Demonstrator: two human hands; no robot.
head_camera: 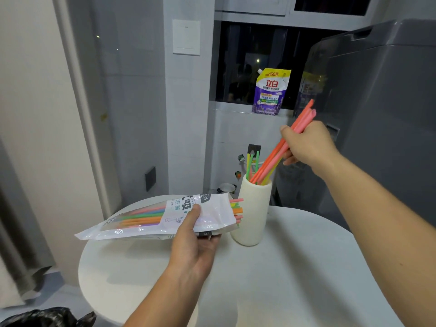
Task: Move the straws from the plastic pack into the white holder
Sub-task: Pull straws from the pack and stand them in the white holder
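Right hand (pixel 309 145) pinches a small bundle of straws (pixel 297 125) (orange, pink, one yellow beneath), thumb on top and fingers curled under, grip set above mid-length. The upper ends stick out past the knuckles, and the lower ends are already inside the mouth of the white holder (pixel 253 213), below and left of the grip. A few green and yellow straws (pixel 257 159) stand upright in the holder, just left of the bundle. Left hand (pixel 193 239) grips the plastic pack (pixel 153 223) roughly level above the round white table (pixel 295 279), thumb across the printed face and fingers underneath. The pack mouth points at the holder's side; touching or just short of it, cannot tell. More straw ends (pixel 237 208) poke out beyond the left thumb. Handling, as judged: the straws are very light, smooth and thin-walled, springy but likely to kink if squeezed. A loose bundle may fan or slip, so a soft pinch near the middle looks right. The pack film looks slick and floppy. Writing: the pack shows 吸管 under part of a large 吸. The detergent pouch (pixel 271 90) on the sill beyond the right hand reads 立白 and 150克; its finer print is too small to read
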